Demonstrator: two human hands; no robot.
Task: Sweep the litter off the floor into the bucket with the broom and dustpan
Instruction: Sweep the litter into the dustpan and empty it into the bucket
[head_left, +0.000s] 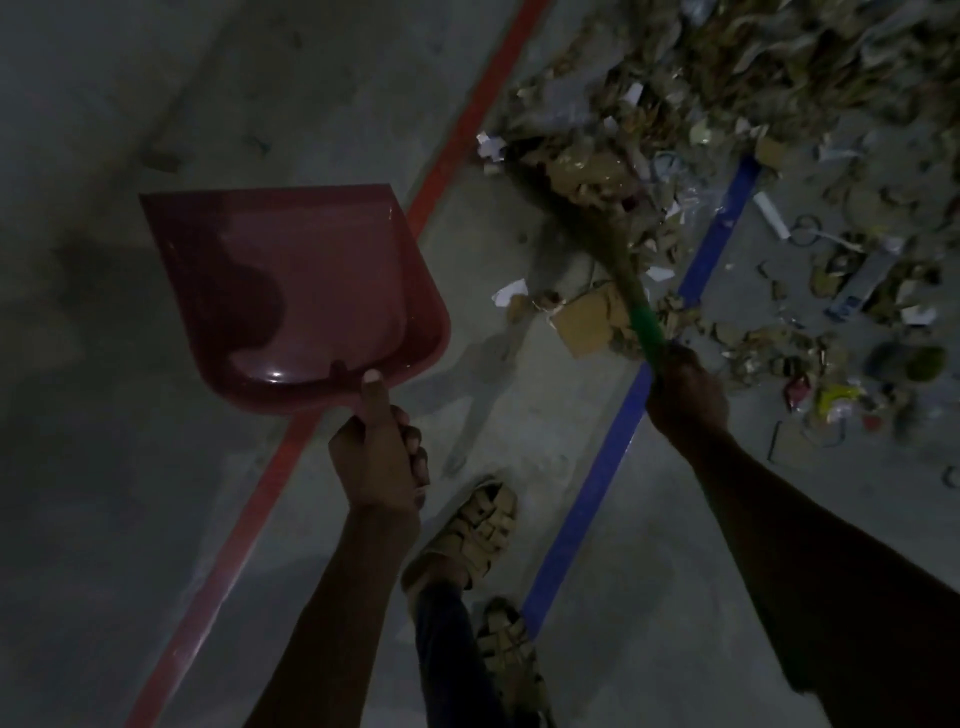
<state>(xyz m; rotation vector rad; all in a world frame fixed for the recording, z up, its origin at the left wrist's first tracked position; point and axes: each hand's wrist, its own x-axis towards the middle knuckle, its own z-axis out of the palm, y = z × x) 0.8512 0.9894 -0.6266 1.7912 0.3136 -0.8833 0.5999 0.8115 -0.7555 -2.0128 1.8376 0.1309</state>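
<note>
Left hand (382, 452) grips red dustpan (296, 291), left of blue floor line (613, 441); right hand (685, 395) clenches green-handled broom (631, 296) in litter (727, 104) over it.

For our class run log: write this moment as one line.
left hand: holds empty dustpan off floor | right hand: grips broom | broom head in litter | bucket: unseen

Bare floor (93, 467) left of red line (244, 525); litter (727, 78) heaped upper right.
</note>
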